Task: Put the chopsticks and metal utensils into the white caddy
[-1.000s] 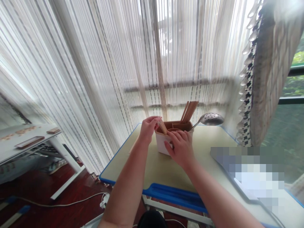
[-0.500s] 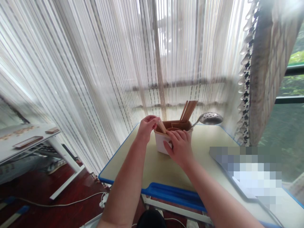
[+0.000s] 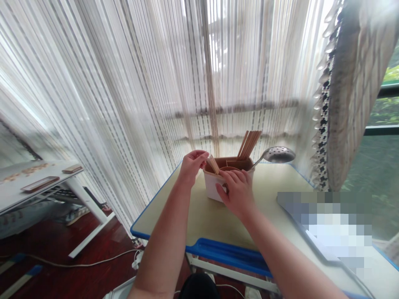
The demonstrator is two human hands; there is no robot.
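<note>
A white utensil holder (image 3: 213,190) with a brown divided inside stands near the far edge of the table. At its left side my left hand (image 3: 192,164) is closed, thumb and forefinger pinching the upper end of a small bundle of pale wooden sticks (image 3: 213,165), tilted over the rim. My right hand (image 3: 238,189) grips the holder's front, fingers over the rim and thumb outside; its forefinger meets the bundle's lower end. Brown chopsticks (image 3: 249,145) stand upright in the back compartment. A slotted metal spoon (image 3: 280,154) leans out on the right.
The beige table (image 3: 174,211) has a blue edge and a blue front tray (image 3: 227,254). A blurred-out flat device (image 3: 324,232) lies at the right. To the left is a white table (image 3: 12,191) with small pieces and a framed tray (image 3: 40,184). Striped curtains hang behind.
The view has shifted slightly. Both hands keep nearly the same places at the holder, and the bundle of sticks stays tilted between them.
</note>
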